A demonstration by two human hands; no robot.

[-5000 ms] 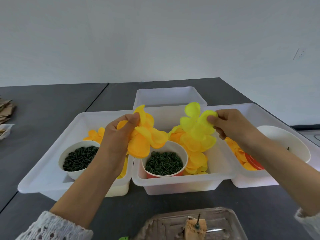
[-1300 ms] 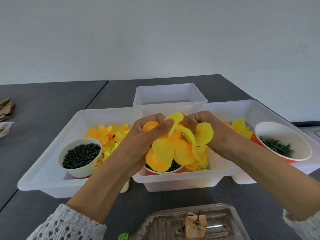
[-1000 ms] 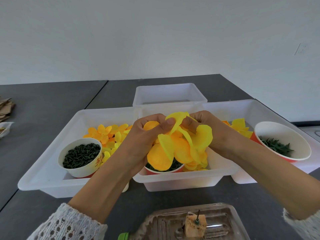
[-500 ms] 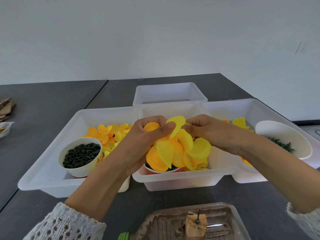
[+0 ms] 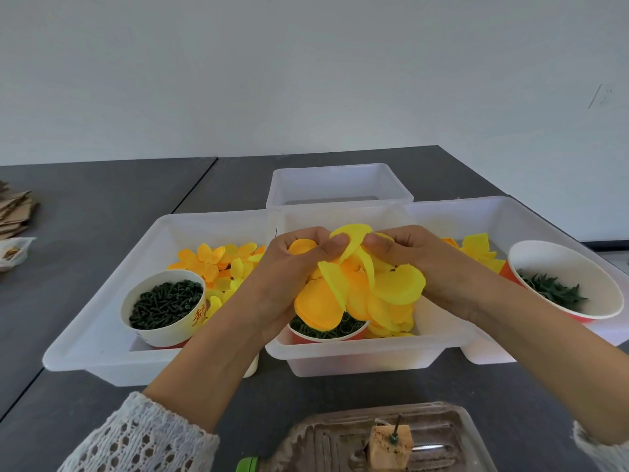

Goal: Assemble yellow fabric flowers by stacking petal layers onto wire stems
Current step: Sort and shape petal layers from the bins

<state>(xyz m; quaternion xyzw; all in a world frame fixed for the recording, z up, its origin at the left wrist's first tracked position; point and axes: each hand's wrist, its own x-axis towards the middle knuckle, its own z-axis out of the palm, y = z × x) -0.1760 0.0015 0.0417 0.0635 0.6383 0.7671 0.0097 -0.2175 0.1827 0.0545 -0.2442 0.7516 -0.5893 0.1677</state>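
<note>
While a small tan block (image 5: 390,450) with a dark pin stuck in it sits in the clear tray (image 5: 459,437) closest to the person, both hands are up over the middle white bin (image 5: 357,356). The left hand (image 5: 289,284) and the right hand (image 5: 429,267) have curled fingers that pinch the same bunch of yellow petals (image 5: 360,287), right above a red cup of green rings (image 5: 326,330). Past them, more loose petals (image 5: 218,264) lie in the left bin (image 5: 102,345) behind a cup of dark green bits (image 5: 163,304), a cup of green leaves (image 5: 561,284) sits in the right bin (image 5: 531,216), and one more bin (image 5: 340,185) is farthest back.
</note>
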